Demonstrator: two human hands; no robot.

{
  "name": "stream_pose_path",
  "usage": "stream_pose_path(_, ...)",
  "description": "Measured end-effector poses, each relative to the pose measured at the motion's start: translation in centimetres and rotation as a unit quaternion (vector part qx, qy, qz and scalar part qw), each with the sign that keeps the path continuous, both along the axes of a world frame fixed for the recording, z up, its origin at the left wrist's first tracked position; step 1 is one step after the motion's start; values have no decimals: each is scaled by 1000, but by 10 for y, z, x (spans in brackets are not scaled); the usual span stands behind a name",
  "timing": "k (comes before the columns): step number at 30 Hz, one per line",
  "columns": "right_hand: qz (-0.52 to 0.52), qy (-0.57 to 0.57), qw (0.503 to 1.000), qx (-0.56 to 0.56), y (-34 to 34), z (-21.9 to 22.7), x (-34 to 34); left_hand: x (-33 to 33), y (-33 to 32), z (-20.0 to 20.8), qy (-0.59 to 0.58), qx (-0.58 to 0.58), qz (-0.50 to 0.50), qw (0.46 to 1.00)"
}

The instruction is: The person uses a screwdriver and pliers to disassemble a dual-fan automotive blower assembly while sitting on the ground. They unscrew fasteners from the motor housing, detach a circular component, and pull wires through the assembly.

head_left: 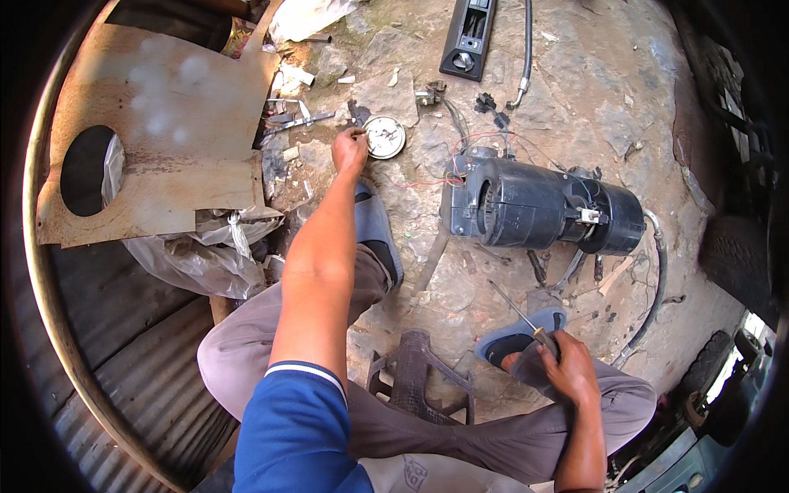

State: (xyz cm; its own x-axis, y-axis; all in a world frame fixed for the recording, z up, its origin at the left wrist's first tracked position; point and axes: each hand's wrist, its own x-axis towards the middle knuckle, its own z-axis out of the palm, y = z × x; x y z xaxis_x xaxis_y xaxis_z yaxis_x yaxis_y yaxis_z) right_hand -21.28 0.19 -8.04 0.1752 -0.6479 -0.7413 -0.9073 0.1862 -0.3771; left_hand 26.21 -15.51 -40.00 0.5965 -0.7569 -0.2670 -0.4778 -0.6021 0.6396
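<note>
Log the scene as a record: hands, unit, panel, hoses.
Left hand: at the rim of a round dish of small parts
Right hand: gripping a screwdriver, tip angled forward-left
Black unit: on the ground, wires at its left end
Panel: beyond the unit
Near hose: by the unit's right end
Far hose: right of the panel

L fisheye head cam, downward view, fairly close abv both hands [351,152] [573,371]

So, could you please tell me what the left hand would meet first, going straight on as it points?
Probably the round dish: the left hand seems to be right at its rim, though contact is hard to judge.
</note>
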Motion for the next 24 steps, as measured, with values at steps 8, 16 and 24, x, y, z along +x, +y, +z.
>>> stream_pose_path(8, -2, 11, 1000, 6, -3, -7, 1, -16, -12, 8, -46, 29, -160, 986)
stream_pose_path(16, -3, 24, 1000, 14, -4, -6, 3, -8, -21, 6, -35, 47, -169, 984)
stream_pose_path(24, -7, 27, 999, 22, -5, -4, 4, -1, -11, -15, -6, -31, -113, 993)
